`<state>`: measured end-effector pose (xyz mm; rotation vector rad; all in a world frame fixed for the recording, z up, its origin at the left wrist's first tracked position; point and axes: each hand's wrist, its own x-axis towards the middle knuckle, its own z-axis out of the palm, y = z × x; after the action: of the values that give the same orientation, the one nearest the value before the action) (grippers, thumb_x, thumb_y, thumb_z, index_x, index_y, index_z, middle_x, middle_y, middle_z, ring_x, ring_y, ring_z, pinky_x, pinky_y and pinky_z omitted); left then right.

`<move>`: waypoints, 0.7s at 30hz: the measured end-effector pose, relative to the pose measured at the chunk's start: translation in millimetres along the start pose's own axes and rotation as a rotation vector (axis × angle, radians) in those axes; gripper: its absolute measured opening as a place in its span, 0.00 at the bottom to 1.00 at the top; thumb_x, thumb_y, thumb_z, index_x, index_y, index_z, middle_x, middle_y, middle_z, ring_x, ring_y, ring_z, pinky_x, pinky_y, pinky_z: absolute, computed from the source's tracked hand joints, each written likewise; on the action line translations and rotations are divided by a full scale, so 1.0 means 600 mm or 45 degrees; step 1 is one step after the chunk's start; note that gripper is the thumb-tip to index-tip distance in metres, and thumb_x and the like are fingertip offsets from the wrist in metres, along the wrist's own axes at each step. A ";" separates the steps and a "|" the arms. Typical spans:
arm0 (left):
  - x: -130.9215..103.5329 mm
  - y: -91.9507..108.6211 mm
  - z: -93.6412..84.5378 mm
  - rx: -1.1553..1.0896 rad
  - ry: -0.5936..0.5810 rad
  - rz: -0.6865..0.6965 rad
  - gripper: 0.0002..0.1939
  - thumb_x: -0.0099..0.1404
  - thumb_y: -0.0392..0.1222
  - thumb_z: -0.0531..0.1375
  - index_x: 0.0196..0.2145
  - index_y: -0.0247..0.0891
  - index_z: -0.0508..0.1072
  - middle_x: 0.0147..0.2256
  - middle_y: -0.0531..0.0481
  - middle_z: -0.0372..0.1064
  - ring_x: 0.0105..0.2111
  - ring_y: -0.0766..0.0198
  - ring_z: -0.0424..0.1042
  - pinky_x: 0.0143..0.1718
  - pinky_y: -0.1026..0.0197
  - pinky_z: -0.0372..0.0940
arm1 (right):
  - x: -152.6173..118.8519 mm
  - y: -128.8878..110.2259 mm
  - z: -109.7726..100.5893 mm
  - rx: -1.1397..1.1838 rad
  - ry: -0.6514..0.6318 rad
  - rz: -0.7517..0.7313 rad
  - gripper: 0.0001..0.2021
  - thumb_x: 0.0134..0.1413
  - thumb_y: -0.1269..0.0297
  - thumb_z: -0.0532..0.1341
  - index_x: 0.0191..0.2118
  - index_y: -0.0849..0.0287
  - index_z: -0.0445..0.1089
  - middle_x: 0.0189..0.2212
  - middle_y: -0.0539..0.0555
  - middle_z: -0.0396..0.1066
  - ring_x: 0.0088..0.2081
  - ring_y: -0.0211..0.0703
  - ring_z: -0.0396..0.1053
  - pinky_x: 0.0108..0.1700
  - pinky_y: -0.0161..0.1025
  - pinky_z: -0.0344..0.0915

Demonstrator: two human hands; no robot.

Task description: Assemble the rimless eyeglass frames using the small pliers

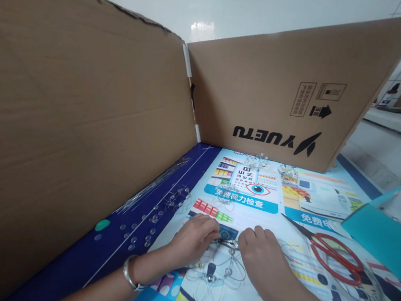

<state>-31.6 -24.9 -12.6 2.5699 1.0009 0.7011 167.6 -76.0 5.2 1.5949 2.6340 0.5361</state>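
Observation:
My left hand (pixel 196 238), with a silver bangle on its wrist, is closed at the left side of a wire-and-bead piece (pixel 210 277). Facing it, my right hand (pixel 261 254) is closed at the other side. Between the two hands runs a short stretch of shiny wire or metal at the top of the piece. Thin wire loops and clear beads spread out below on the printed sheet. What exactly lies between the fingertips is too small to make out.
Red-handled scissors (pixel 336 258) lie right, beside a clear ring (pixel 369 290) and a teal box (pixel 387 230). Loose clear beads (pixel 134 240), wires (pixel 153 184) and beaded pieces (pixel 178 198) lie left and behind. Cardboard panels (pixel 265 90) stand behind and left.

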 end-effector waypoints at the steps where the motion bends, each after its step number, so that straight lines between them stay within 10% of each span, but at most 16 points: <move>1: 0.000 0.000 0.000 -0.001 -0.002 -0.002 0.06 0.65 0.34 0.51 0.29 0.36 0.63 0.27 0.50 0.63 0.30 0.64 0.62 0.33 0.62 0.57 | 0.000 0.000 0.000 -0.004 0.008 -0.001 0.09 0.47 0.78 0.55 0.34 0.62 0.67 0.27 0.54 0.64 0.31 0.47 0.60 0.30 0.43 0.50; 21: 0.001 0.001 0.000 -0.064 0.013 -0.030 0.06 0.65 0.35 0.50 0.29 0.36 0.62 0.27 0.51 0.63 0.30 0.64 0.61 0.34 0.61 0.56 | -0.001 -0.005 -0.003 -0.089 0.085 -0.042 0.08 0.48 0.76 0.54 0.34 0.62 0.67 0.26 0.54 0.62 0.30 0.46 0.59 0.29 0.44 0.50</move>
<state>-31.2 -25.1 -12.1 2.5102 1.0024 0.7240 164.8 -78.5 5.9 1.5380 2.6517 0.6831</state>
